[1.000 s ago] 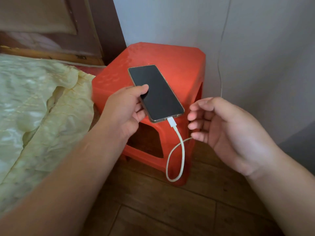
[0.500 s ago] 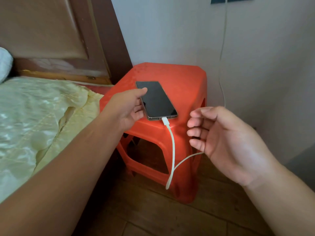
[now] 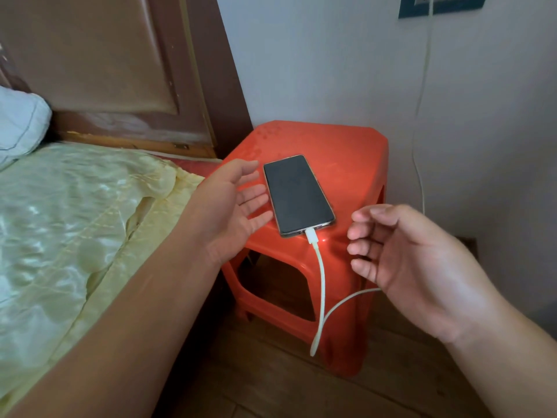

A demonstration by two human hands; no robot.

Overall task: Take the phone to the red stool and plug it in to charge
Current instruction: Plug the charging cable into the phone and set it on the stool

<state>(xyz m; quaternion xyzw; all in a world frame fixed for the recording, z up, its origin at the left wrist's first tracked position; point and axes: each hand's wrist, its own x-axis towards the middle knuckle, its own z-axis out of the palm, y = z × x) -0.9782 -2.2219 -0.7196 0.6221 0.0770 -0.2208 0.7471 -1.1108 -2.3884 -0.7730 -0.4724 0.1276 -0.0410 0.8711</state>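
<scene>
A black phone (image 3: 297,194) lies screen up on top of the red stool (image 3: 346,164), near its front edge. A white charging cable (image 3: 322,282) is plugged into the phone's near end and hangs down in a loop in front of the stool. My left hand (image 3: 229,203) hovers just left of the phone, palm up, fingers spread, not touching it. My right hand (image 3: 404,263) is to the right of the cable, fingers loosely curled and apart, holding nothing; the cable passes behind it.
A bed with a pale yellow cover (image 3: 75,224) fills the left, with a white pillow (image 3: 21,125) and a brown headboard (image 3: 114,70). The cable runs up the white wall (image 3: 425,95) to a socket plate (image 3: 440,4). Wooden floor (image 3: 271,384) lies below.
My left hand has let go of the phone, which now rests on the stool, and has opened beside it. The view has pulled back and tilted up. My right hand stays beside the cable.
</scene>
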